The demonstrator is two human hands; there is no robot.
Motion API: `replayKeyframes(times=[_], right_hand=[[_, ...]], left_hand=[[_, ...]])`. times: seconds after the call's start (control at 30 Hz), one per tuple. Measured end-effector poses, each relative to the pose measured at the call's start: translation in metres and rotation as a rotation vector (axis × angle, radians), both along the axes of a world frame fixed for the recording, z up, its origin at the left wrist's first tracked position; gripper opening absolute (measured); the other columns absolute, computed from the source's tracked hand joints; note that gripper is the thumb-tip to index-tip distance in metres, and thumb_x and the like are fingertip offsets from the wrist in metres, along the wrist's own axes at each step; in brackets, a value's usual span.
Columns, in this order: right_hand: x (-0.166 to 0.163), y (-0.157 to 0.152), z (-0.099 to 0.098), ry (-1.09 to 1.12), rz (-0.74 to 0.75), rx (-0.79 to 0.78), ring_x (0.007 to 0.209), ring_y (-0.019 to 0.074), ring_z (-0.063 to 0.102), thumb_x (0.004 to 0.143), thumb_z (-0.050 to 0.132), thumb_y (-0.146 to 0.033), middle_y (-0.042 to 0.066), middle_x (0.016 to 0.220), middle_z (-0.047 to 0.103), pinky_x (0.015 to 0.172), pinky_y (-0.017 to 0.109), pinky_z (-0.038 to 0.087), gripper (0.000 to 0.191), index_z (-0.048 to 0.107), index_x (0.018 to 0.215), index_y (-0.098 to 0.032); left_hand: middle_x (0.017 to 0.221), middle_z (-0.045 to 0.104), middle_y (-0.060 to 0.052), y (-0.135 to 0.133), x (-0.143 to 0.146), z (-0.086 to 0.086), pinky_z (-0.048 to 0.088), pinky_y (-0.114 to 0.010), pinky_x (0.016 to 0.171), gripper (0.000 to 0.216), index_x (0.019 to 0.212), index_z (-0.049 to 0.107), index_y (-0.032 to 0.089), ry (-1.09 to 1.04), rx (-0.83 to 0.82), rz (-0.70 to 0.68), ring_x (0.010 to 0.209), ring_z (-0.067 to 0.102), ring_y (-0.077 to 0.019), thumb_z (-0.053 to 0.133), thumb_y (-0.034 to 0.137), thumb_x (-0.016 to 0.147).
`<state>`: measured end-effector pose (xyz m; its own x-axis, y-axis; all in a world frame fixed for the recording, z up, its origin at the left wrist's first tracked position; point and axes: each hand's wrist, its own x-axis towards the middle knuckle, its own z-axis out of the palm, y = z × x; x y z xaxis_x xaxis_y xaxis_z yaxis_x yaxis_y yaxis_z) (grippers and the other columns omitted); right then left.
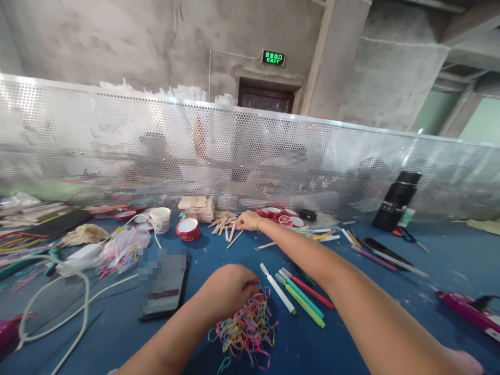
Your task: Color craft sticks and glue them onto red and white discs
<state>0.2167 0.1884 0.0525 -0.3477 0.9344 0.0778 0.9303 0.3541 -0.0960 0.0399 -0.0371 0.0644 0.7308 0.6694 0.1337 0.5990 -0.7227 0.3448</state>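
My left hand (230,291) is closed, its fingers curled down at the far edge of a loose pile of coloured rubber bands (248,325). A blue band shows by its fingertips, but what they pinch is hidden. My right arm stretches forward across the table. My right hand (250,221), with a thin bracelet at the wrist, has its fingers pressed together at a spread of flat wooden sticks (222,221). One wooden stick (235,239) slants toward me from under its fingertips. Several capped pens (300,299) lie between my arms, right of the bands.
A phone-like device (166,286) lies left of the bands. Behind it stand a paper cup (160,220) and stacked red-rimmed discs (188,229). White cable (84,291) loops at left. A black bottle (396,202) stands right, before the perforated metal divider (195,172). People sit beyond.
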Motion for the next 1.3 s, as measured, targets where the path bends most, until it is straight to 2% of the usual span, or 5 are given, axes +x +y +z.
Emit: replayKeyframes(times=[0.37,0.6,0.83,1.17,1.3], right_hand=[[0.001,0.000,0.065,0.221,0.050,-0.241,0.050,0.0097,0.049,0.078,0.066,-0.029,0.001,0.056,0.059,0.054,0.021,0.041,0.024,0.061,0.062,-0.012],[-0.011,-0.072,0.087,0.350,0.027,0.071,0.070,0.0122,0.052,0.092,0.049,-0.023,0.004,0.079,0.064,0.065,0.022,0.038,0.019,0.063,0.083,-0.013],[-0.036,-0.199,0.047,0.088,0.195,0.584,0.088,0.0215,0.052,0.093,0.053,-0.023,0.007,0.088,0.065,0.083,0.035,0.034,0.014,0.062,0.084,-0.017],[-0.040,-0.238,0.003,0.760,0.093,0.715,0.105,0.0233,0.055,0.085,0.060,-0.021,0.009,0.107,0.063,0.096,0.039,0.042,0.019,0.060,0.103,-0.019],[-0.040,-0.222,-0.022,0.979,0.044,0.367,0.076,0.0179,0.060,0.085,0.059,-0.029,0.005,0.090,0.066,0.072,0.030,0.049,0.021,0.061,0.103,-0.017]], left_hand=[[0.095,0.076,-0.006,0.004,-0.003,-0.008,0.047,-0.030,0.078,0.025,0.093,0.076,0.024,-0.114,-0.040,-0.004,0.089,0.068,-0.0216,0.053,0.031,0.085],[0.099,0.073,-0.009,0.018,-0.001,-0.015,0.049,-0.031,0.078,0.027,0.101,0.072,0.023,-0.663,-0.272,0.325,0.097,0.066,-0.0258,0.059,0.038,0.083],[0.105,0.067,-0.011,0.022,0.001,0.004,0.054,-0.029,0.063,0.046,0.116,0.057,0.020,-1.465,-0.899,0.437,0.072,0.067,-0.0164,0.058,0.053,0.084],[0.077,0.067,-0.002,0.019,0.002,-0.001,0.053,-0.027,0.057,0.027,0.086,0.065,0.017,-1.220,-0.779,0.449,0.060,0.060,-0.0127,0.076,0.013,0.062],[0.072,0.065,-0.001,0.018,0.004,0.002,0.051,-0.026,0.053,0.015,0.087,0.064,0.018,-1.111,-0.682,0.476,0.055,0.057,-0.0122,0.070,0.017,0.073]])
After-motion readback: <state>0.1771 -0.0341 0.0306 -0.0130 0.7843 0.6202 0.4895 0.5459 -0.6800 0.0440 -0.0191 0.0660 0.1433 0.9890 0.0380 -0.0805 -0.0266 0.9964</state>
